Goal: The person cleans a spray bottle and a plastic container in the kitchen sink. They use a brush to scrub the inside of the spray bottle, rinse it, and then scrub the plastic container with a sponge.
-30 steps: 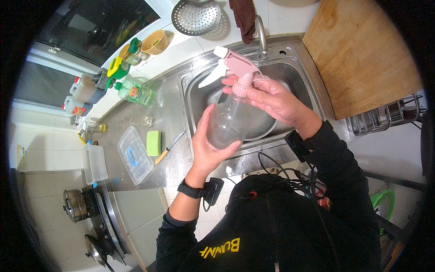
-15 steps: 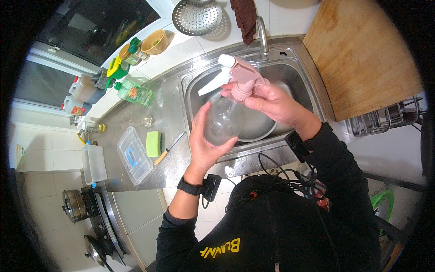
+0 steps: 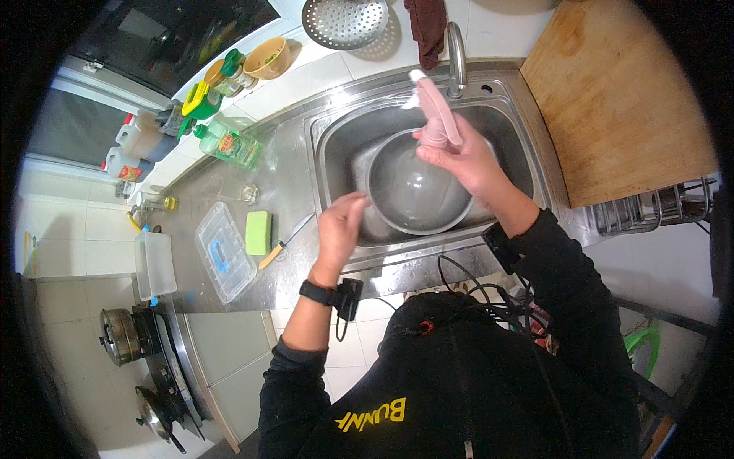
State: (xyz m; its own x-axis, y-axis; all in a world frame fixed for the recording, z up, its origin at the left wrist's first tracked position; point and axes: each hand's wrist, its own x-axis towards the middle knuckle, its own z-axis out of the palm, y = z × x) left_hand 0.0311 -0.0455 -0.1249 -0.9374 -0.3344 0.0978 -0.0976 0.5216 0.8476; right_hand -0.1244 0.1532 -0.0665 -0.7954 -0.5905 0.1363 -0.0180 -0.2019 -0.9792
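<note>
My right hand point(image 3: 466, 157) is closed around the neck of a spray bottle point(image 3: 434, 107) above the sink. Its trigger head is pink with a white nozzle and lever. The clear body is hard to make out against the round metal basin point(image 3: 382, 206) behind it. To the left, over the sink's near-left edge, my left hand point(image 3: 342, 229) has its fingers curled in, and nothing shows between them. It is apart from the bottle. The basin sits in the stainless sink point(image 3: 336, 153), below the tap point(image 3: 457, 61).
Left of the sink lie a knife point(image 3: 274, 255), a green sponge point(image 3: 258, 232) and a clear plastic lid point(image 3: 227, 252). A green soap bottle point(image 3: 233, 147) stands behind them. A large wooden board point(image 3: 612, 99) leans at the right, near a wire rack point(image 3: 650, 205).
My left hand has let go of the bottle's clear body, moved left and curled up. My right hand has turned the spray head upright and shifted it slightly right.
</note>
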